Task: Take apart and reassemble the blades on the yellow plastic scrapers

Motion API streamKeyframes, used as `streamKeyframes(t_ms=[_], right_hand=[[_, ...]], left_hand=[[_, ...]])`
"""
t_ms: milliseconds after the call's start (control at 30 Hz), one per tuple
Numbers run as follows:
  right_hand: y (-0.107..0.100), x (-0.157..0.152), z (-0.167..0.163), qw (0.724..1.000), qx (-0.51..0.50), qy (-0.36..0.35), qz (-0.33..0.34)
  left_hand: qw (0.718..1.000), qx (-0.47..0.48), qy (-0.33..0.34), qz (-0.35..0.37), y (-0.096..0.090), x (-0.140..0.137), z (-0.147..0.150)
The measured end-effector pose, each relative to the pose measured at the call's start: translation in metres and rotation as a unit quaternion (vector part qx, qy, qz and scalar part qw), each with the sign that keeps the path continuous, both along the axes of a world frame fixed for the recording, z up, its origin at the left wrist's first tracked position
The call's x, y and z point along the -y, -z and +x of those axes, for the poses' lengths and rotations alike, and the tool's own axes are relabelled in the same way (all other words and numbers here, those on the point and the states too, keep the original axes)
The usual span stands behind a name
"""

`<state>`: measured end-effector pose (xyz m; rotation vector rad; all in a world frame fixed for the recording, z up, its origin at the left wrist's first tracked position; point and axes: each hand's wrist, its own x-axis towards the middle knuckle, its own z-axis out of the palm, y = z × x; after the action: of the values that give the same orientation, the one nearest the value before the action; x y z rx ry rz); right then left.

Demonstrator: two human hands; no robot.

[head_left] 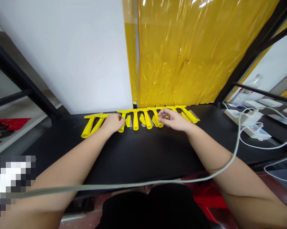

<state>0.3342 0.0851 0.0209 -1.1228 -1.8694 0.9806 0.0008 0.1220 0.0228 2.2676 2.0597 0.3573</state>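
Observation:
A row of yellow T-shaped scrapers (pixel 135 120) lies on the black tabletop (pixel 138 156), handles toward me. Thin metal blades show beside several of them. My left hand (pixel 113 122) rests over the left part of the row, its fingers closed around the handle of a scraper (pixel 121 126); some of its fingers are hidden. My right hand (pixel 174 119) reaches in from the right. Its thumb and index finger curl at the handle of another scraper (pixel 159 123). At the row's right end lies a scraper (pixel 190 116), beyond my right hand.
Behind the row stand a white panel (pixel 74 57) and a yellow plastic curtain (pixel 181 57). Power strips (pixel 255 128) and a clear bottle (pixel 247 90) are at the right. A pale cable (pixel 138 183) crosses in front of my forearms. Black frame posts (pixel 21 76) flank the table.

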Motion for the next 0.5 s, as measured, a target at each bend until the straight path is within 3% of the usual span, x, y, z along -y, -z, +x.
streamKeyframes(t_ms=[100,200,233,300,333,400,500], right_hand=[[-0.002,-0.003,0.007,0.998,-0.036,0.044,-0.015],[-0.005,-0.003,0.021,0.988,-0.093,0.11,-0.057],[-0.006,-0.003,0.026,0.982,-0.117,0.131,-0.063],[-0.006,-0.003,0.037,0.97,-0.172,0.166,-0.05],[-0.005,-0.005,0.042,0.963,-0.2,0.177,-0.041],[-0.002,-0.008,0.05,0.95,-0.245,0.193,-0.029],[0.004,-0.014,0.055,0.942,-0.256,0.216,-0.028]], left_hand=[[1.0,-0.003,0.0,0.017,-0.008,0.005,0.004],[1.0,0.002,0.022,0.023,-0.025,0.032,0.009],[0.999,0.012,0.047,0.019,-0.033,0.047,0.013],[0.976,0.129,0.172,0.02,-0.047,0.087,0.026],[0.945,0.212,0.248,0.002,-0.054,0.109,0.035],[0.855,0.353,0.372,-0.071,-0.064,0.153,0.058],[0.696,0.507,0.458,-0.222,-0.063,0.209,0.098]])
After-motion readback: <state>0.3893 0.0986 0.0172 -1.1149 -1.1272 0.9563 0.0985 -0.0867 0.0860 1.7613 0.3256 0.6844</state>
